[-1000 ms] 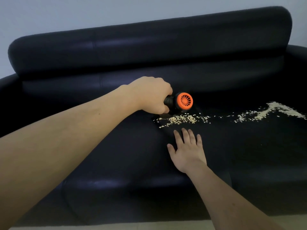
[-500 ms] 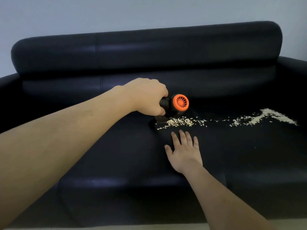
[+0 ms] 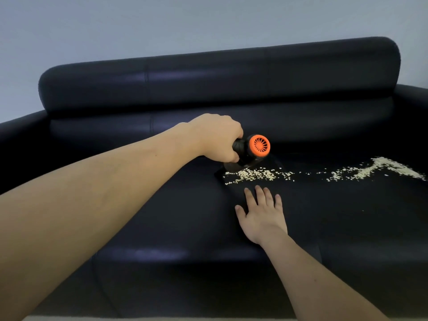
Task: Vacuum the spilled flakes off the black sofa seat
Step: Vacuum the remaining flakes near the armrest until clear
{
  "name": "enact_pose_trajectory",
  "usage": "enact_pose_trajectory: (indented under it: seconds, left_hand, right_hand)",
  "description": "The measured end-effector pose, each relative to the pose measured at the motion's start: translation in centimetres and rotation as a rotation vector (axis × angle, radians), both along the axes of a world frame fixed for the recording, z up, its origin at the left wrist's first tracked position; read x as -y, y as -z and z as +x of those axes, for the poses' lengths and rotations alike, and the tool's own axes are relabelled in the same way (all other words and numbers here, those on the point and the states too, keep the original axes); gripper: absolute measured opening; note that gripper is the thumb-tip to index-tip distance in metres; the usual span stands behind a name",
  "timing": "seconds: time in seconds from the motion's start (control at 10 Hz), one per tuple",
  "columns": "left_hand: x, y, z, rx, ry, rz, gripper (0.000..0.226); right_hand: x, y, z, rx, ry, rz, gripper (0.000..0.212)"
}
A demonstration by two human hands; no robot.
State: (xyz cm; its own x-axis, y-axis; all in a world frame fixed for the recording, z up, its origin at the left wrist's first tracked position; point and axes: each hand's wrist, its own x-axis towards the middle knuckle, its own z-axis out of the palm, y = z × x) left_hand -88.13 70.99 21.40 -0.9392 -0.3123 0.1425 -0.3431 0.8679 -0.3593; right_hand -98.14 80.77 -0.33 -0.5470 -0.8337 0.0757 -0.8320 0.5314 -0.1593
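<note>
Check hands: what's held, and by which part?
Left hand grips the vacuum by its black handle, behind the orange end. Right hand holds nothing; it lies flat on the seat.

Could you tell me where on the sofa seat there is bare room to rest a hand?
Bare: the sofa seat below the left forearm, and the front right stretch between the right hand and the right edge. Crowded: the flakes trailing right from the vacuum in the left hand.
</note>
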Motion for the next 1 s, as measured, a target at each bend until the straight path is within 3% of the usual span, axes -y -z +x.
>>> enact_pose_trajectory:
  seconds: [0.4,1.0]
  left_hand:
    - [1.1,0.9,-0.6,-0.018,-0.004,-0.052,0.03]
    - [2.1,1.6,-1.4,-0.055,-0.02,-0.008,0.03]
  right_hand:
    - [0.5,-0.5,-0.3,0.036,0.0,0.128,0.068]
    - [0.6,-0.4,-0.5,0.035,-0.016,0.115,0.068]
